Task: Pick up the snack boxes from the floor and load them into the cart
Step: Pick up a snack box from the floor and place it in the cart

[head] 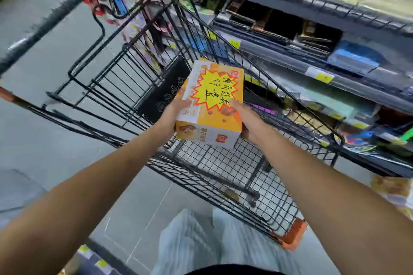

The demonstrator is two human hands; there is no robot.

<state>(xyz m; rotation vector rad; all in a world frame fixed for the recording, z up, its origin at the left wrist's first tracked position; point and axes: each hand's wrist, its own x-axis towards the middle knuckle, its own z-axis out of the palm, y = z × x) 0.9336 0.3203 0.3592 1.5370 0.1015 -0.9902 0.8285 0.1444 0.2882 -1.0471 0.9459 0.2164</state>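
1. Floor [55, 140]: grey and smooth, left of the cart. No boxes are visible on this side.
2. Cart [125, 78]: black wire with an orange corner bumper [292, 236]. A black flap [161, 89] on the seat panel carries small round icons, too blurred to read.
3. Left hand [173, 110]: holds the box's left edge, thumb on the top face. The fingers are hidden beneath the box.
4. Box [214, 100]: orange and white carton, held level between both hands above the cart's wire bottom and not resting on it. It sits just right of the flap.
5. Labels on the box: a yellow starburst sticker [214, 94] with a red edge bears handwritten Chinese characters and "9.9". I cannot read the characters with confidence. A small red square logo [220, 137] is on the near end face, its text illegible.
6. Right hand [245, 116]: holds the right edge, thumb on top. The fingers are curled under and mostly hidden.
7. Shelves [335, 105]: they run along the cart's right side, with yellow price tags [323, 77] too blurred to read.
8. Far right, low [391, 187]: an orange-yellow package, possibly another snack box. It is too blurred to confirm.
9. Step, as judged: loading, with one box carried over the basket. The next move calls for lowering it flat onto the wire bottom and easing both hands off. After that, the reach goes down for the next box.
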